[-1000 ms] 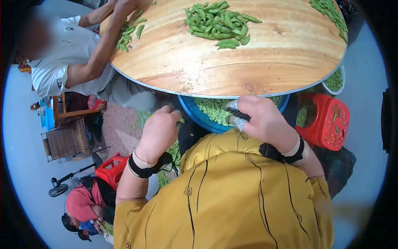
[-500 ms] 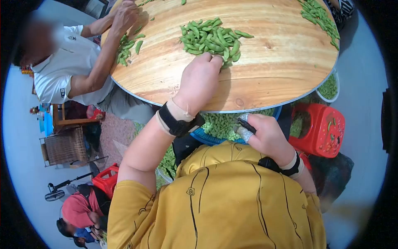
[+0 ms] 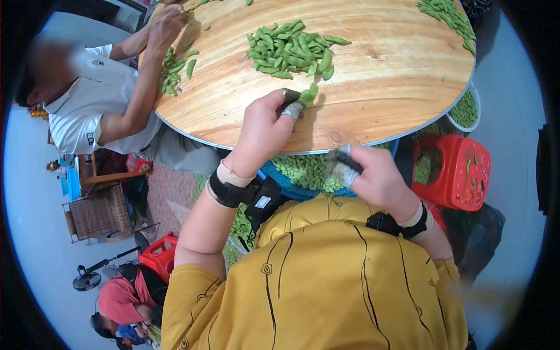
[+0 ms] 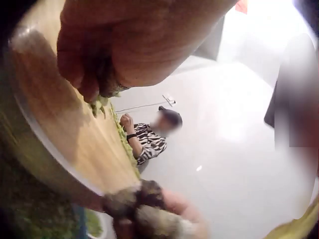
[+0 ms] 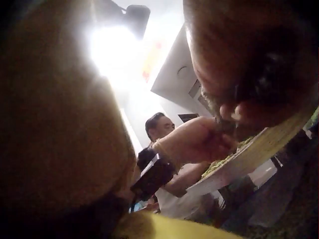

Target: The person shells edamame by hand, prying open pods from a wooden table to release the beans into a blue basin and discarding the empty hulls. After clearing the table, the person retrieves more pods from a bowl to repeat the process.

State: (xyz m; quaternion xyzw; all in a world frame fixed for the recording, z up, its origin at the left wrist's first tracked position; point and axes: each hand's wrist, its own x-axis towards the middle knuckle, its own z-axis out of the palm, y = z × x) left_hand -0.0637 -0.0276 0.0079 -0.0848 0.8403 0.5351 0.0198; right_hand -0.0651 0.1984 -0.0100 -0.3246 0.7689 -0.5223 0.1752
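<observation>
My left hand (image 3: pixel 262 125) is over the near part of the round wooden table (image 3: pixel 385 108), pinching a green bean pod (image 3: pixel 309 94) between thumb and finger. Dark and silvery wraps cover those two fingertips. Just beyond lies a heap of green pods (image 3: pixel 289 49). My right hand (image 3: pixel 380 178) hovers at the table's front edge, its wrapped fingertips (image 3: pixel 344 169) blurred and loosely bent, with no pod showing between them. Below it, partly under the table, a blue basin (image 3: pixel 267 170) holds shelled green beans (image 3: pixel 303 171). In the left wrist view, the right hand's wrapped fingers (image 4: pixel 154 219) appear near the rim.
A person in a white shirt (image 3: pixel 87 87) sits at the left by a small pod pile (image 3: pixel 172 70). More pods (image 3: pixel 446 20) lie at the far right. A red stool (image 3: pixel 475 178) and a white tub of beans (image 3: pixel 465 111) stand to the right. Other people (image 3: pixel 122 297) sit lower left.
My left hand went from beside the right hand up to the pod heap, then drew back toward me with a pod. The right hand stays near the table edge above the basin.
</observation>
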